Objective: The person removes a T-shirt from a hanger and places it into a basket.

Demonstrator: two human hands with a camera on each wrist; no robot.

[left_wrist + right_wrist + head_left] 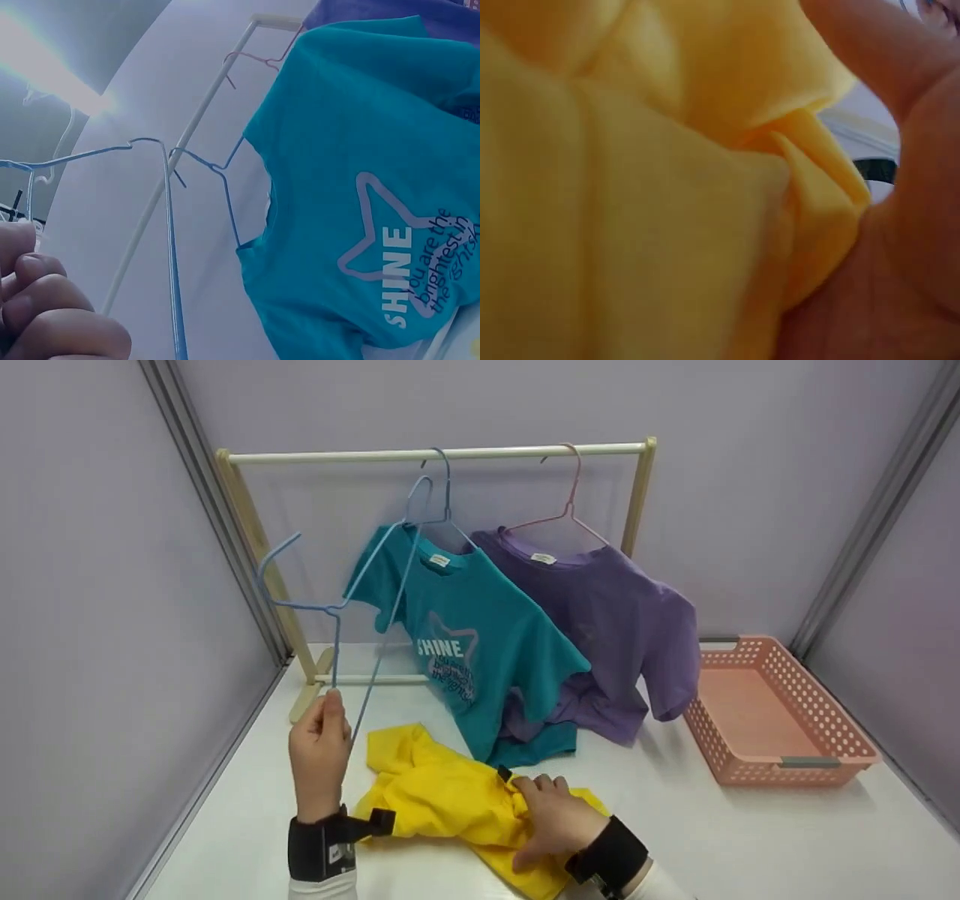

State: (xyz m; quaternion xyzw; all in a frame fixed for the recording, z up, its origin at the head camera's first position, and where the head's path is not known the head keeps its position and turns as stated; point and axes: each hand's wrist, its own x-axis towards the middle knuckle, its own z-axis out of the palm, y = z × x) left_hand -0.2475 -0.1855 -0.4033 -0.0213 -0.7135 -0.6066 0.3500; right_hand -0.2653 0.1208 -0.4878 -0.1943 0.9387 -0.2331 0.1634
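Here, in front of the clothes rack (pixel 330 457) and towards its left end, we had the left hand (pixel 320 750) raised, its thumb and fingers pinching one arm of a blue hanger (pixel 330 608); that hanger was turned on its side, its hook to the left, and it carried no garment; the yellow shirt (pixel 442 799) lay crumpled on the white table (pixel 697 840) before the rack; we saw the right hand (pixel 559 817) resting on it, thumb spread well away from the bent fingers; with the fingertips partly lost in the folds, we could not tell whether they gripped the cloth. On the rack's rail hung a teal shirt (pixel 502 615), printed SHINE, on another blue hanger, and to its right a purple shirt (pixel 600 600) on a pink hanger (pixel 571 510); a pink basket (pixel 817 712) stood just to the rack's right.
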